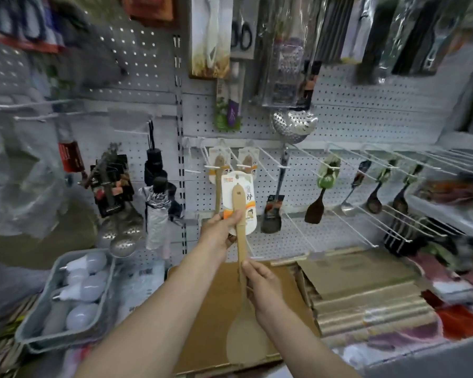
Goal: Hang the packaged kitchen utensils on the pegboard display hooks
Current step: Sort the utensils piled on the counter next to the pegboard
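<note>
The left hand (224, 226) pinches the wooden spatula (242, 257) at its backing card (239, 203), arm raised toward the pegboard hooks (213, 166); the right hand (262, 289) grips the handle lower down.

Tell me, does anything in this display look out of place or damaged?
Nothing looks damaged or spilled. One oddity: folded umbrellas hang on the pegboard among the kitchen utensils. The wooden spoon is not hung yet; the left hand and right hand hold it, tilted slightly.

left hand (221, 227) pinching carded wooden spoon (241, 241), right hand (262, 290) gripping its handle, before pegboard (366, 115)
</note>
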A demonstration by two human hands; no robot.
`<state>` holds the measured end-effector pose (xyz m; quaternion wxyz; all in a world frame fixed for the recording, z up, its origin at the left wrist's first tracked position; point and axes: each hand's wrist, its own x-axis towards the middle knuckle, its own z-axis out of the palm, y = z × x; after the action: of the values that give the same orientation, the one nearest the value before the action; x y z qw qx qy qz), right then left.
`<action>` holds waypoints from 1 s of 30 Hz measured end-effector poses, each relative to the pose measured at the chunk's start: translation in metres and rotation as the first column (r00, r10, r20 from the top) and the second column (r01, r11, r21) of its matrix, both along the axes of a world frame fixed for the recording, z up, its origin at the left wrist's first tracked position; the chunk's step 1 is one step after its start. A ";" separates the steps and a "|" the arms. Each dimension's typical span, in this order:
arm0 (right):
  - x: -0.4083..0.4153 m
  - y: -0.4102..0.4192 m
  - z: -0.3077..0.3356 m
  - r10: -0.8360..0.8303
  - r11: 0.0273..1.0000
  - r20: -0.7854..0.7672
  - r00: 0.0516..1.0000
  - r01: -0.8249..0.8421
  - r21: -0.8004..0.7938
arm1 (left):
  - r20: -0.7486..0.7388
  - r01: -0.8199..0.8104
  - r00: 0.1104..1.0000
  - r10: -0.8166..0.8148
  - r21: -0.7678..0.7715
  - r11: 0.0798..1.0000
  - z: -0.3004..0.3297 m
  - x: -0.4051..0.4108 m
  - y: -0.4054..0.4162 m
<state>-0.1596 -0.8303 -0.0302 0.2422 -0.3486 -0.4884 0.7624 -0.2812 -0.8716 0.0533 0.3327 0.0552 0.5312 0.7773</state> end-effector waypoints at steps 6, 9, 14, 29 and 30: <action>-0.011 0.018 -0.012 0.053 0.996 0.001 0.999 -0.053 -0.068 | 0.000 -0.063 0.998 0.063 -0.025 0.998 -0.006 -0.004 0.017; -0.020 0.028 -0.012 0.073 0.995 -0.004 0.997 -0.073 -0.067 | -0.025 -0.056 0.998 0.056 -0.018 0.998 -0.010 -0.013 0.023; -0.044 0.039 -0.018 0.109 0.994 -0.016 0.994 -0.109 -0.030 | -0.136 -0.035 0.990 0.036 0.010 0.999 -0.020 -0.034 0.025; -0.069 0.055 -0.038 0.141 0.989 -0.066 0.988 -0.143 -0.032 | -0.226 -0.031 0.973 0.042 0.053 0.998 -0.036 -0.051 0.028; -0.071 0.055 -0.038 0.137 0.990 -0.064 0.988 -0.140 -0.034 | -0.219 -0.036 0.975 0.046 0.049 0.998 -0.035 -0.053 0.029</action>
<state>-0.2307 -0.7751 -0.0686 0.1969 -0.2948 -0.4892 0.7969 -0.3344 -0.8424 0.0178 0.2545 0.1374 0.5483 0.7847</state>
